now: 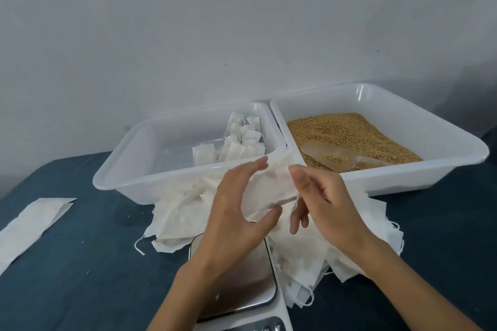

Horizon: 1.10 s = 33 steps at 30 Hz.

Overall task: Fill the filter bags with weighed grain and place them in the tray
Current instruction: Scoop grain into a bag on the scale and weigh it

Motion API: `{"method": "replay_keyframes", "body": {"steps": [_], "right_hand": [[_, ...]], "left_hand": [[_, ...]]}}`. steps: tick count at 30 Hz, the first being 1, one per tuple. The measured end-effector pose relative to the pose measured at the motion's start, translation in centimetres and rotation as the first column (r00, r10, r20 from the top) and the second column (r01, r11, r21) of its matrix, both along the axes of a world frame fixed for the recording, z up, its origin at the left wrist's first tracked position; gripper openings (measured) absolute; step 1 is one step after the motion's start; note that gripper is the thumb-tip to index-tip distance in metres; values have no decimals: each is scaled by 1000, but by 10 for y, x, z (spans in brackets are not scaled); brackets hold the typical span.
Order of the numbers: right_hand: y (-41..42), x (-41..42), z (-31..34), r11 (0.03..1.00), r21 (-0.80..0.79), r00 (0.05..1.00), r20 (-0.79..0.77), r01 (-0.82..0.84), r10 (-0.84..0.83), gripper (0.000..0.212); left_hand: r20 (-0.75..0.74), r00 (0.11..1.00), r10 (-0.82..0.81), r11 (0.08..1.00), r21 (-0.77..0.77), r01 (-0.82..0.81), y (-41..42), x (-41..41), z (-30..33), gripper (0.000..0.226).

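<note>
Both my hands hold one empty white filter bag above the scale. My left hand grips its left side, thumb underneath. My right hand pinches its right edge near the drawstring. The left white tray holds several filled, tied filter bags in its right half. The right white tray is filled with brown grain, and a clear plastic scoop lies in it. A loose pile of empty filter bags lies on the table in front of the trays and around the scale.
The table has a dark blue cover with a few stray grains. A flat white paper bag lies at the left edge. A plain grey wall stands right behind the trays.
</note>
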State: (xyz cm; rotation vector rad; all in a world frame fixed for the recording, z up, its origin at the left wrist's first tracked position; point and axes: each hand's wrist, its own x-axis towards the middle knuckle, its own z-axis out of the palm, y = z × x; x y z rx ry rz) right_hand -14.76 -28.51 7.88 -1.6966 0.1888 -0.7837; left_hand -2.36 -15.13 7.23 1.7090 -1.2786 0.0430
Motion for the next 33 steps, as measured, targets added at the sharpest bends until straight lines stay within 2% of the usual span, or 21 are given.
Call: {"method": "replay_keyframes", "body": {"steps": [2,3,7,10,12,13,15,16,17,18,20,22,24,26,28,29,31,33], "right_hand": [[1,-2,5,998,-22,995,-85,-57,55,83],[1,-4,10,995,-48,990,-114,-85,79,92],[-3,-17,41,983,-140,981,-169,-118,94,93],[0,-19,59,953,-177,942,-274,-246,193,94],[-2,-17,67,930,-178,926,-261,-322,271,87],[-9,-17,69,939,-178,942,-223,-293,252,81],[-38,-17,71,979,-189,987,-156,-73,44,57],[-61,-18,69,965,-249,979,-160,83,-126,40],[-86,-20,66,909,-360,930,-213,209,-298,25],[-111,-22,62,827,-504,840,-312,249,-443,23],[-150,-26,51,719,-688,592,-541,97,-597,41],[-171,-26,41,720,-692,425,-667,-48,-612,43],[-177,-20,37,730,-673,379,-711,-120,-593,24],[-179,-11,34,724,-669,340,-729,-166,-595,25],[-180,-6,32,717,-673,327,-729,-182,-601,34],[-183,-5,31,715,-679,347,-719,-167,-602,30],[-191,-8,30,694,-713,384,-671,-102,-634,20],[-199,-11,30,637,-771,399,-588,-13,-704,28]], "left_hand": [[61,998,2,999,41,-4,-2,-3,-1,71],[70,998,-3,998,58,-1,-3,-4,0,72],[12,999,-32,999,36,32,-2,-5,2,56],[-101,989,-109,994,-14,108,-2,-12,6,35],[-173,974,-149,989,-52,142,-2,-16,7,25],[-208,966,-152,988,-65,142,-1,-16,6,23],[-315,935,-161,987,-75,145,2,-11,5,26],[-385,904,-186,982,-89,164,5,-8,4,27],[-440,872,-212,977,-110,182,8,-4,2,29],[-476,850,-227,974,-128,188,10,0,1,30],[-513,827,-230,973,-138,185,14,6,0,33],[-547,803,-237,971,-153,182,15,10,0,35],[-585,770,-256,966,-179,185,14,10,1,35],[-605,748,-271,962,-202,184,14,10,1,34],[-618,736,-277,959,-222,175,14,9,2,30],[-618,736,-276,959,-226,169,14,9,2,29],[-613,746,-261,963,-223,153,13,11,0,28],[-609,754,-247,966,-212,145,11,14,-2,29]]}}
